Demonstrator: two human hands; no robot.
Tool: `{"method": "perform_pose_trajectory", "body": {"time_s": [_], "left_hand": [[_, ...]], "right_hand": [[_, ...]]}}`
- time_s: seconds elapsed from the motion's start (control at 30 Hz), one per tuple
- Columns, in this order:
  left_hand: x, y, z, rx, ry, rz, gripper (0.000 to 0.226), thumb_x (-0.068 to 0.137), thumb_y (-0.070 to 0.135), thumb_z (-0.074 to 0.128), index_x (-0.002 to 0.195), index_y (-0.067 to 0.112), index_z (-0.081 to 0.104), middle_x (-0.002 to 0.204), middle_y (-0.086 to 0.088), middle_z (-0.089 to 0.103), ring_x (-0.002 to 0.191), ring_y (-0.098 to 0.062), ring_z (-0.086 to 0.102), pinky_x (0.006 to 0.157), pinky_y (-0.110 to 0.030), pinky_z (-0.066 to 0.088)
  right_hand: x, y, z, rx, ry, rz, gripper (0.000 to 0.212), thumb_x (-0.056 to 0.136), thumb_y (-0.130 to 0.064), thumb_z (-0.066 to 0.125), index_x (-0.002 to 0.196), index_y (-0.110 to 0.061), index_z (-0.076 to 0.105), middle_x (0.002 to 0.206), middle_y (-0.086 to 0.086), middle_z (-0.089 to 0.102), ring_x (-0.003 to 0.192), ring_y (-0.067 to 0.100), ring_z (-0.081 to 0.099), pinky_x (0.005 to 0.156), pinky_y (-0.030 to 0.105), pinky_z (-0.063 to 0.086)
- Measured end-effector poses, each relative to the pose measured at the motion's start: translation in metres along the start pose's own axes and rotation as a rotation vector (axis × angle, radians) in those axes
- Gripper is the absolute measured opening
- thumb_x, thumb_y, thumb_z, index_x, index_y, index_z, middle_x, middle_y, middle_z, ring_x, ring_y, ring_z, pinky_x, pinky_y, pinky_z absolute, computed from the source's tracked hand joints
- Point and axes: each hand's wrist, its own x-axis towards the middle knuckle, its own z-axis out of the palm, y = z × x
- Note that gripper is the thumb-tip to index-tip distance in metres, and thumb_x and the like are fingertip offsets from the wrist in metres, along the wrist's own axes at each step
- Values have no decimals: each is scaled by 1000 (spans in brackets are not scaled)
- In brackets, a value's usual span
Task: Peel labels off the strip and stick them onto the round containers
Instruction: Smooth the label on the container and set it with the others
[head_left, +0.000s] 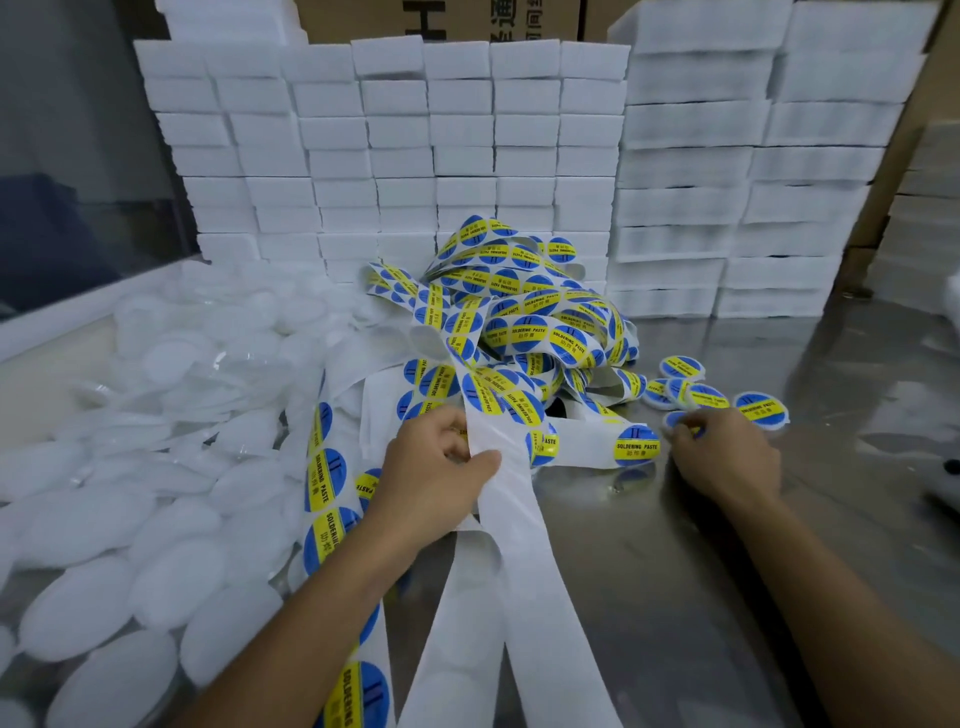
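Observation:
A tangled white backing strip (519, 332) carries round blue and yellow "soldering paste" labels and lies heaped mid-table. My left hand (436, 467) pinches a bare stretch of the strip (511, 525) between thumb and fingers. My right hand (727, 457) rests on the metal table, fingers curled round a labelled round container (678, 422) that is mostly hidden under them. Several labelled containers (761, 408) lie in a cluster just beyond that hand. One label (636, 447) sits at the strip's end between my hands.
A pile of plain white round containers (156, 467) fills the left of the table (675, 597). Stacks of white boxes (467, 156) wall off the back. Empty backing strips (561, 649) trail toward me. A dark object (950, 467) shows at the right edge.

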Motion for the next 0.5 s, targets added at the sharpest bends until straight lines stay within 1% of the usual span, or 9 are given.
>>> {"method": "perform_pose_trajectory", "body": {"time_s": [0.07, 0.1, 0.17, 0.2, 0.23, 0.33, 0.4, 0.47, 0.5], "left_hand": [[0, 2, -1, -84, -18, -24, 23, 84, 4, 66, 93, 26, 63, 81, 6, 76, 74, -15, 72, 72, -42, 61], [1, 2, -2, -120, -29, -34, 26, 84, 2, 64, 97, 25, 62, 84, 6, 76, 78, -17, 73, 73, -44, 61], [1, 3, -2, -149, -51, -33, 30, 85, 0, 60, 104, 24, 59, 86, 7, 76, 83, -21, 73, 74, -46, 61], [0, 4, -2, -150, -62, -23, 32, 86, -1, 58, 106, 24, 57, 87, 7, 76, 84, -22, 72, 75, -46, 61], [0, 4, -2, -152, -75, -10, 32, 86, -2, 57, 107, 23, 56, 87, 8, 76, 83, -21, 72, 74, -45, 60], [-1, 5, -1, -156, -96, 46, 33, 84, -6, 56, 107, 17, 54, 89, 6, 76, 77, -20, 71, 61, -38, 58], [-2, 5, 0, -143, -93, 85, 33, 83, -10, 55, 106, 14, 55, 92, 6, 75, 73, -23, 71, 53, -39, 57], [-2, 5, 2, -150, -112, 121, 31, 84, -11, 56, 103, 14, 58, 89, 11, 73, 62, -26, 68, 45, -36, 53], [-3, 5, 2, -158, -128, 139, 30, 84, -10, 56, 100, 14, 59, 87, 10, 73, 53, -22, 64, 41, -32, 50]], "right_hand": [[-1, -3, 0, -35, -21, 0, 22, 94, -25, 49, 79, -21, 65, 101, 15, 69, 98, 37, 60, 83, 40, 42], [-2, -5, -1, -32, -20, -1, 21, 94, -26, 49, 85, -19, 66, 105, 15, 68, 100, 36, 59, 84, 41, 42], [-5, -11, -4, 21, 19, -32, 28, 92, -29, 54, 112, -17, 70, 119, 14, 66, 112, 36, 56, 88, 43, 44], [-9, -15, -6, 77, 58, -68, 33, 91, -30, 58, 120, -17, 69, 124, 12, 66, 116, 35, 56, 92, 44, 44], [-14, -21, -9, 153, 102, -118, 34, 90, -31, 61, 120, -17, 69, 124, 11, 66, 116, 33, 56, 93, 44, 45], [-37, -45, -17, 424, 184, -340, 24, 89, -29, 67, 108, -15, 72, 106, 1, 71, 105, 26, 62, 91, 44, 48], [-60, -64, -23, 557, 188, -532, 19, 87, -26, 71, 102, -15, 72, 96, -5, 69, 95, 19, 63, 85, 39, 50], [-79, -79, -25, 599, 157, -729, 19, 85, -25, 73, 101, -15, 71, 96, -4, 67, 93, 17, 62, 83, 32, 49], [-86, -85, -24, 591, 132, -806, 21, 84, -27, 73, 101, -15, 71, 96, -3, 67, 93, 16, 62, 83, 29, 47]]}}
